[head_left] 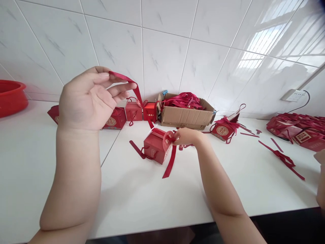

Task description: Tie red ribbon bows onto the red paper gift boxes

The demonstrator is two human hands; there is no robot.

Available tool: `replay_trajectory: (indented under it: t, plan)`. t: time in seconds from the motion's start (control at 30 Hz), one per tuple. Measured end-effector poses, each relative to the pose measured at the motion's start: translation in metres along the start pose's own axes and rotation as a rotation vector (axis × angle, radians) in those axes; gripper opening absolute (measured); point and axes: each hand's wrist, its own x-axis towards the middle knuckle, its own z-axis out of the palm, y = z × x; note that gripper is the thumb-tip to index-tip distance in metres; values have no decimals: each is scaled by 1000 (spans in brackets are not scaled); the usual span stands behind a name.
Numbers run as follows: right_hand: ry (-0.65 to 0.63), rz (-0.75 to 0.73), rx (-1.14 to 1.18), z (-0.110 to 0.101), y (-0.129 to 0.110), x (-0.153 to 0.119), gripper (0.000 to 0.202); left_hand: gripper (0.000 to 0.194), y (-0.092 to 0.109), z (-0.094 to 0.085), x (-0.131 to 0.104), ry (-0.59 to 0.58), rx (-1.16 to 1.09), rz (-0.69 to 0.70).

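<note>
My left hand (93, 96) is raised above the table, pinching one end of a red ribbon (137, 93) between thumb and forefinger. From there the ribbon runs down towards a small red gift box (155, 145) with rope handles at the middle of the table. My right hand (186, 136) pinches at the box's right upper edge, where the ribbon passes. Below those fingers a loose ribbon end (170, 162) hangs down to the tabletop. What exactly my right fingertips grip is partly hidden, but red ribbon shows there.
Behind stands a cardboard box (188, 117) full of red ribbons. Finished-looking red boxes (133, 111) line the wall; another (223, 130) stands to the right. Cut ribbons (284, 159) and a heap of red packaging (302, 130) lie farther right. A red basin (12, 98) sits left. Another person's arm (321, 176) shows at the right edge.
</note>
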Motion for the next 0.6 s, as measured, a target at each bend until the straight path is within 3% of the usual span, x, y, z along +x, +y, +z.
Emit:
replay_trajectory:
  t: [0.2,0.33,0.6]
  plan:
    - [497,51,163,-10,10,-13,23,13,2,0,3,133,-7,8]
    - [654,-19,353,-17,15,-21,16,12,3,-1,3,137,-2,31]
    - [926,-257,650,-19,12,-30,39,14,7,7,-1,176,-25,41]
